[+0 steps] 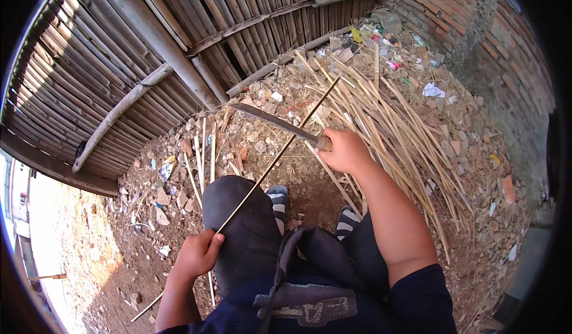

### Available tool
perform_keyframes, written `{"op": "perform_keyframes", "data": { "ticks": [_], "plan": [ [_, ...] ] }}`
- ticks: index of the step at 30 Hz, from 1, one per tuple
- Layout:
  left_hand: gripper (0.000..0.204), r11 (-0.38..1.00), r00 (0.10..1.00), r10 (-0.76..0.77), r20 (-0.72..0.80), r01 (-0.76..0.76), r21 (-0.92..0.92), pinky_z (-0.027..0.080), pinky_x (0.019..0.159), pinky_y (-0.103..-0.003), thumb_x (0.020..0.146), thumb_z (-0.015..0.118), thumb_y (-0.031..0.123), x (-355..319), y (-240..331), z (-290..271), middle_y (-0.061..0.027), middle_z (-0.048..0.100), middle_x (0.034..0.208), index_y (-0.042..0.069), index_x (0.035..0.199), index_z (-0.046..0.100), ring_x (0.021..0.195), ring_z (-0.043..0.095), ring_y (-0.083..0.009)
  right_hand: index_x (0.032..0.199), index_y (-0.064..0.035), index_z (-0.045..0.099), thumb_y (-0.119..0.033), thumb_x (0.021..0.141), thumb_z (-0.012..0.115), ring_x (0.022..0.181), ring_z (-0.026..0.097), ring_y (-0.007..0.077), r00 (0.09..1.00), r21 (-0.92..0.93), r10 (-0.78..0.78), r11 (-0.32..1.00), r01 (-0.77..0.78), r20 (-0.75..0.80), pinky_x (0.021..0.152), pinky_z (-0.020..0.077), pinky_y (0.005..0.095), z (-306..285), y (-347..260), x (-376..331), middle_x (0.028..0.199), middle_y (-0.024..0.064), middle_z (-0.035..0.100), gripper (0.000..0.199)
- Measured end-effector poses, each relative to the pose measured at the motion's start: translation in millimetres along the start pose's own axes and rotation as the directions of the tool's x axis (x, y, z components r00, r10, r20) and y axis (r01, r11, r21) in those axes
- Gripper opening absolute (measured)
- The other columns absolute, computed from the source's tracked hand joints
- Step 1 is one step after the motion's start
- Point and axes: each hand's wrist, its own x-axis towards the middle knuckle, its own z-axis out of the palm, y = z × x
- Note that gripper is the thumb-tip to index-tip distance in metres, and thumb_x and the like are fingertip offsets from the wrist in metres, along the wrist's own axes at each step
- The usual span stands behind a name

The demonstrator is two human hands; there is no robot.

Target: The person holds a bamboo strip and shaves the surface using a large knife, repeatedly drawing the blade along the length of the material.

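My left hand [198, 254] is closed around a long thin bamboo strip [253, 189], thumb along it. The strip runs slantwise over my left knee, its dark far end pointing up and right and its pale near end passing below my hand. My right hand [345, 150] grips the wooden handle of a machete [271, 119], whose dark blade points left. Blade and strip cross just left of the handle; I cannot tell how deeply they touch. My fingers hide part of the handle.
Split bamboo strips [393, 137] lie heaped on the right, with a few more strips [204, 155] beyond my left knee. Stones and litter cover the ground. A bamboo-slat wall [238, 18] stands ahead, and a brick wall [471, 30] rises at the right.
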Motion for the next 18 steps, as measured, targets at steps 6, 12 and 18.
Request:
{"op": "perform_keyframes", "data": {
  "ticks": [6,12,18],
  "plan": [
    [0.037,0.972,0.987,-0.021,-0.159,0.058,0.227,0.050,0.059,-0.052,0.098,0.063,0.038,-9.5,9.5,11.6,-0.0206,0.065,0.069,0.004,0.085,0.060,0.065,0.065,-0.0438,0.109,-0.0086,0.068,-0.045,0.088,0.074,0.082,0.072,0.0369,0.992,-0.106,-0.087,0.991,0.078,-0.093,0.076,0.0566,0.0486,-7.4,1.8,-1.9,0.083,0.0173,0.072,0.043],
    [0.036,0.974,0.957,-0.022,-0.290,0.086,0.209,0.050,0.059,-0.051,0.096,0.067,0.038,-13.3,8.5,16.1,-0.0190,0.065,0.068,0.003,0.091,0.059,0.066,0.066,-0.0426,0.106,-0.0079,0.069,-0.046,0.085,0.076,0.086,0.070,0.0406,0.999,-0.059,-0.037,0.998,0.039,0.025,0.076,0.0558,0.0494,-19.4,-9.0,-13.2,0.086,0.0212,0.071,0.044],
    [0.038,1.000,1.000,-0.014,-0.018,0.014,-0.004,0.049,0.062,-0.052,0.100,0.062,0.037,-17.1,-0.3,4.8,-0.0224,0.063,0.071,0.001,0.090,0.057,0.070,0.064,-0.0465,0.102,-0.0116,0.069,-0.041,0.081,0.078,0.080,0.070,0.0390,0.955,-0.117,-0.298,0.948,0.296,-0.001,0.072,0.0551,0.0513,-6.0,-27.4,-28.2,0.081,0.0163,0.071,0.037]
  ]
}}
